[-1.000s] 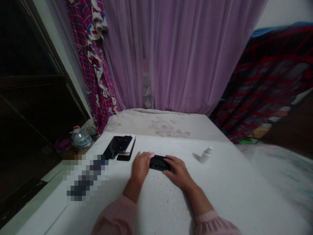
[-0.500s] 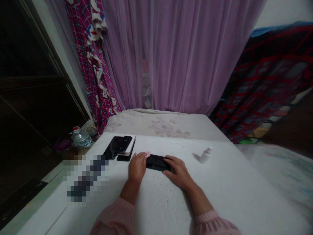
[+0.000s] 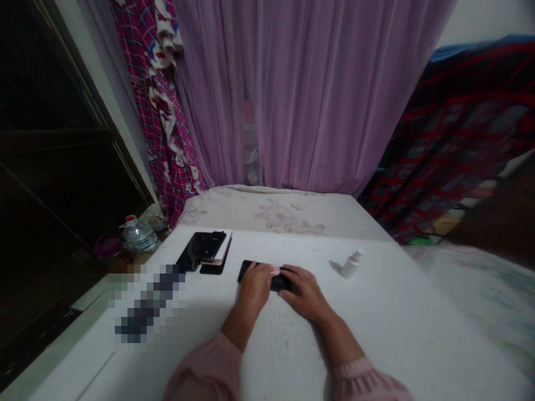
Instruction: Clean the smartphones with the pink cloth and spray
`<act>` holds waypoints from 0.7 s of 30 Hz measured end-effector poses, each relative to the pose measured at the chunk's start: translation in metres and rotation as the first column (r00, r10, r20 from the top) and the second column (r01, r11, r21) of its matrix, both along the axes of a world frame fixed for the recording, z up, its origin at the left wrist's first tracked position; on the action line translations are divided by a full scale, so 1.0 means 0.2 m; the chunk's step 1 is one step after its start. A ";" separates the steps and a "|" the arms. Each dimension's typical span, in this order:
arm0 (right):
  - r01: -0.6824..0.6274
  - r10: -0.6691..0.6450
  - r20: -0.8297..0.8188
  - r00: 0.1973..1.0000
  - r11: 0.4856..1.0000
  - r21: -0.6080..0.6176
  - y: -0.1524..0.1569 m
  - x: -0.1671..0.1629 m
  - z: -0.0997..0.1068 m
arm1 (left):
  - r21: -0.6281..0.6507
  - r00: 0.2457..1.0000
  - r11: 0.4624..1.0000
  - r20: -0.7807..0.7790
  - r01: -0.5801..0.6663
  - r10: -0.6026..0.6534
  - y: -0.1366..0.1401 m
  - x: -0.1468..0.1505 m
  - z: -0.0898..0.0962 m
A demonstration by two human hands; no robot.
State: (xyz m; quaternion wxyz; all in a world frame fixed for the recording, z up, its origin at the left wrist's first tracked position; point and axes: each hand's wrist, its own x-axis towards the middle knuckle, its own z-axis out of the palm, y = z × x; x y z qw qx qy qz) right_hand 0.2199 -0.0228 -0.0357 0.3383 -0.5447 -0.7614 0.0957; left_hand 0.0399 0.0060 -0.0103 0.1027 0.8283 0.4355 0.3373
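A black phone [image 3: 279, 284], or a flat slab much like one, lies crosswise on the white table. My left hand [image 3: 256, 288] rests over its middle, pressing a small pink cloth [image 3: 275, 270] onto the dark surface. Most of the cloth is hidden beneath my fingers. At the phone's right end, my right hand [image 3: 307, 292] grips it, fingers on the far edge and thumb on the near one. Left of the hands sits a pile of phones [image 3: 214, 246] and other dark flat devices. A small white bottle [image 3: 351, 265] stands to the right.
The white tabletop [image 3: 401, 312] meets a floral cloth [image 3: 276, 216] at the back. Purple curtains [image 3: 317, 100] hang beyond. Past the left edge stands a clear plastic jug [image 3: 140, 235] with a red cap. A blurred patch [image 3: 146, 309] covers something dark on the table's left side.
My left hand has slid right with the pink cloth, from the phone's left end to its middle, uncovering the left end. My right hand stays at the right end.
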 end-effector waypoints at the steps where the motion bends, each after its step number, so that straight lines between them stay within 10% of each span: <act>1: 0.002 -0.002 0.000 1.000 1.000 -0.006 0.00 0.00 0.00 | -0.002 1.000 1.000 -0.015 -0.026 0.026 0.02 -0.01 0.00; 21: 0.018 -0.017 0.007 1.000 0.999 -0.030 -0.01 -0.01 0.02 | -0.110 0.941 0.936 -0.089 -0.335 0.326 0.14 -0.23 0.06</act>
